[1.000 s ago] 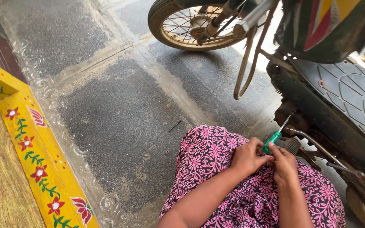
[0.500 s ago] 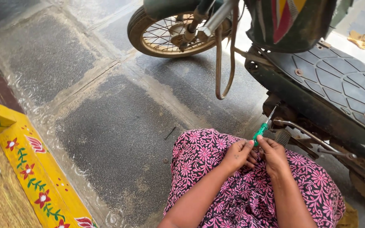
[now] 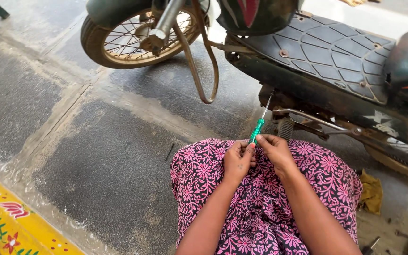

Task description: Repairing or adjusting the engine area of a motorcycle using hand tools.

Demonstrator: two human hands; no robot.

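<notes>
Green-handled slim metal screwdriver [image 3: 259, 126] pinched between left hand [image 3: 238, 160] and right hand [image 3: 274, 152], both closed on its handle above the pink floral-cloth lap [image 3: 260, 208]; tip angled up toward the dark scooter underside [image 3: 317, 97], presumably for reach.

I sat on a floor [image 3: 95, 160] of dark, rough stone slabs with paler worn seams between them, wet and shining along the lower left. A yellow painted ledge [image 3: 20, 229] with red flowers and green leaves ran across that corner. A scooter [image 3: 336, 71] stood ahead of me, its spoked front wheel [image 3: 138, 40] at the top and its ribbed footboard [image 3: 327, 54] to the right. A yellow rag [image 3: 371, 191] lay on the ground at my right. Daylight fell bright beyond the scooter.
</notes>
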